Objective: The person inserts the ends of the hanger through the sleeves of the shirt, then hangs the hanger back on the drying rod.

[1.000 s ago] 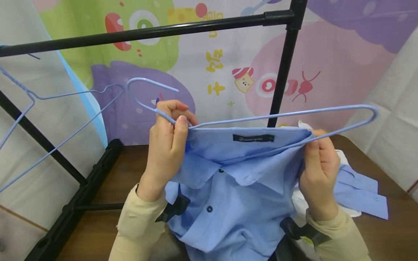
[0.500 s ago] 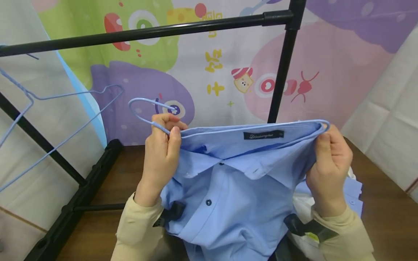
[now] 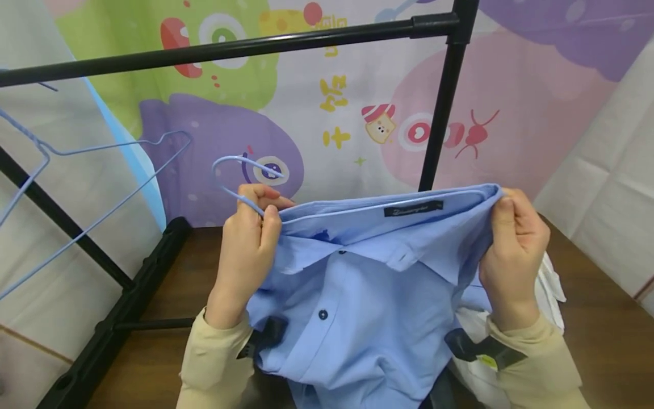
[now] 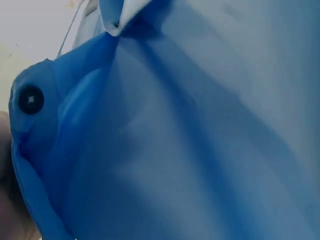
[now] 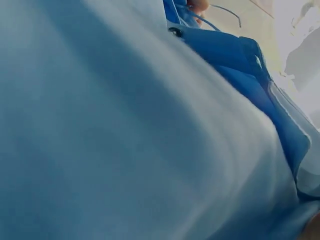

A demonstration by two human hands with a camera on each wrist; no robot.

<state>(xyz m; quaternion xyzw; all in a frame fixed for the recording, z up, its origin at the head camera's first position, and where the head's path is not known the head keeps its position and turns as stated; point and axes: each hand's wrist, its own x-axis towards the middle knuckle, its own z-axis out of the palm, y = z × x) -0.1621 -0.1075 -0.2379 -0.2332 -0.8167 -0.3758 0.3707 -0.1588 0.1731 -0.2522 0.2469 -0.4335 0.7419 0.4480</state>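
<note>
A light blue buttoned shirt (image 3: 378, 307) with a dark neck label hangs between both hands in the head view. My left hand (image 3: 247, 250) pinches the neck of a thin blue hanger (image 3: 225, 162) beside the left end of the collar; the hanger's hook sticks up past the fingers. My right hand (image 3: 516, 255) grips the right end of the collar, thumb in front. The hanger's far arm is hidden by the shirt. Close blue cloth with a dark button (image 4: 31, 99) fills the left wrist view. More shirt cloth (image 5: 125, 125) covers most of the right wrist view.
A black rack bar (image 3: 230, 48) crosses above the hands, with an upright post (image 3: 441, 108) on the right. Another blue hanger (image 3: 102, 149) hangs at the left. White and blue clothes (image 3: 549, 289) lie on the brown table (image 3: 603, 341) behind the right hand.
The right hand has moved right and up with the collar. The hanger's right arm, in the open a second ago, has gone inside the shirt. The left hand has come slightly down and left.
</note>
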